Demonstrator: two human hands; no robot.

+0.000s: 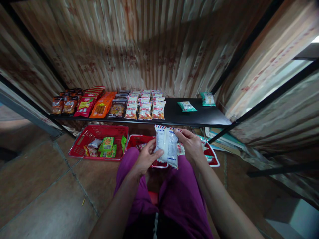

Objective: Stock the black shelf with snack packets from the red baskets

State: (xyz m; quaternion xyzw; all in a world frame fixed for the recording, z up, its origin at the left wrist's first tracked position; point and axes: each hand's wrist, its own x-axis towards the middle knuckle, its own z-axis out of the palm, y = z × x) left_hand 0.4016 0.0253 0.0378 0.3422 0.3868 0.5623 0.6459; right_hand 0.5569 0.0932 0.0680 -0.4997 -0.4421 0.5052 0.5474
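A white snack bag (166,146), its printed back facing up and a striped top edge, is held between both hands over my knees. My left hand (149,153) pinches its left side with the thumb across the front. At its upper right corner, my right hand (188,142) is closed on the edge. Beyond the bag stands a black shelf (171,117), where rows of white-and-red snack bags (145,111) sit near the middle. Two teal-and-white bags, one lying (186,106) and one leaning at the back corner (208,99), are on its right part.
Further left on the shelf are dark bags (70,105), red bags (86,104), orange bags (102,105) and brown bags (117,108). Below are a red basket (84,135) with green packs (107,144) and more baskets partly behind my hands. Black posts (234,124) flank the shelf.
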